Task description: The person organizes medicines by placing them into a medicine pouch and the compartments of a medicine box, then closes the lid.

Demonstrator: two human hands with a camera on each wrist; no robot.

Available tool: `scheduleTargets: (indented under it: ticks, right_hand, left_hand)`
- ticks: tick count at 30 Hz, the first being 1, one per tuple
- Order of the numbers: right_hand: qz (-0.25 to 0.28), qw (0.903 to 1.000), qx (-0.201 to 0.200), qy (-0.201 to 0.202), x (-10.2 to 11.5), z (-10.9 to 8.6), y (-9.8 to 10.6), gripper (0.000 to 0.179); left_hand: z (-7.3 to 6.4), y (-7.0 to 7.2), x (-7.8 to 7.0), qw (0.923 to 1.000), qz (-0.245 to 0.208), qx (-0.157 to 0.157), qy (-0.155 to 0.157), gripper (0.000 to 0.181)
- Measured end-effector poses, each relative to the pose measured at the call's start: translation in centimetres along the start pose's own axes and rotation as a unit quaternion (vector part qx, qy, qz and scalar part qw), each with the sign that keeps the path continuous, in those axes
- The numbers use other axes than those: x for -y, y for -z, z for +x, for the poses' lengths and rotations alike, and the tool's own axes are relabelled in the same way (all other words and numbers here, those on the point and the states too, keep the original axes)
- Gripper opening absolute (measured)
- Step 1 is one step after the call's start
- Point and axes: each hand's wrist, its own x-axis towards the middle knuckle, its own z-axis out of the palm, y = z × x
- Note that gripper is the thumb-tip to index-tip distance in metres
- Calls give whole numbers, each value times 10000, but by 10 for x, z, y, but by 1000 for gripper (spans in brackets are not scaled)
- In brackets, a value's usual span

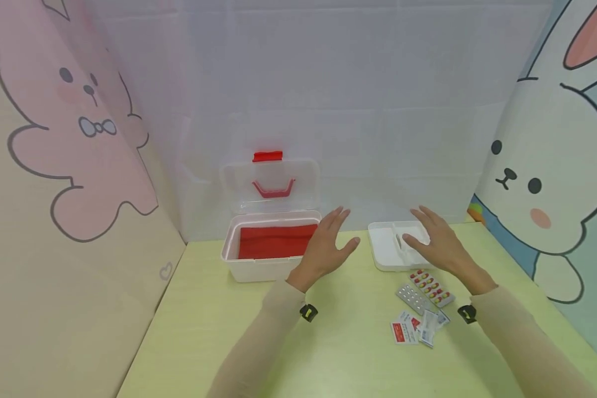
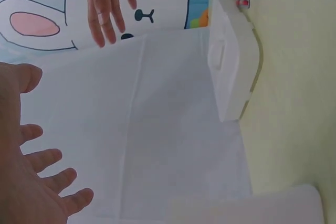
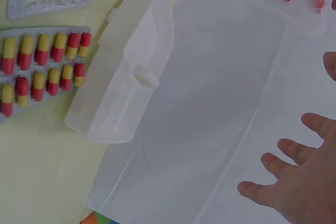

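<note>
on the pale green worktop (image 1: 348, 354), just toward the person from the right grip (image 1: 438, 240), lie a silver blister sheet of red-and-yellow capsules (image 1: 434, 290) and a silver blister sheet of round white pills (image 1: 413, 299); nearer the person again, flat white-and-red paper packets (image 1: 404, 333) overlap small white sachets (image 1: 428, 326). a white cloth backdrop (image 1: 373, 155) hangs beyond both grips. in the head view the left grip (image 1: 324, 249) covers the right front corner of a white rectangular plastic box (image 1: 258, 271), and the right grip hides part of a shallow white plastic tray (image 1: 384, 249). both grips are raised, fingers spread. the box, left of the left grip, has red material (image 1: 276, 242) inside and a clear raised lid (image 1: 235, 179) with a red handle (image 1: 273, 193). the tray, just left of the right grip, has rounded corners and a raised divider (image 1: 401, 251).
</note>
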Motion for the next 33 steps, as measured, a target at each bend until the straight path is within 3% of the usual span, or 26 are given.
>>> scheduleTargets:
  ticks: [4, 13, 20, 24, 29, 33]
  right_hand:
    - [13, 10000, -7, 8, -11, -4, -1, 74]
    - [-15, 9987, 290, -427, -51, -8, -9, 74]
    - [-100, 9931, 703, -936, -76, -10, -18, 71]
    - [-237, 9916, 753, -1021, -89, -11, -21, 69]
    - [-498, 9898, 891, -993, -100, -11, -29, 62]
    - [-688, 9852, 1142, -1075, -101, -12, -34, 55]
  left_hand:
    - [4, -20, -1, 9997, 148, -4, 204, 66]
    - [20, -68, 6, 9940, -285, -135, 1051, 51]
    - [27, -102, 11, 9841, -688, -65, 1637, 36]
    - [30, -116, 5, 9783, -595, 86, 1981, 35]
    - [30, -133, 2, 9731, -490, 432, 2208, 37]
    - [27, -147, 2, 9734, -571, 467, 2169, 33]
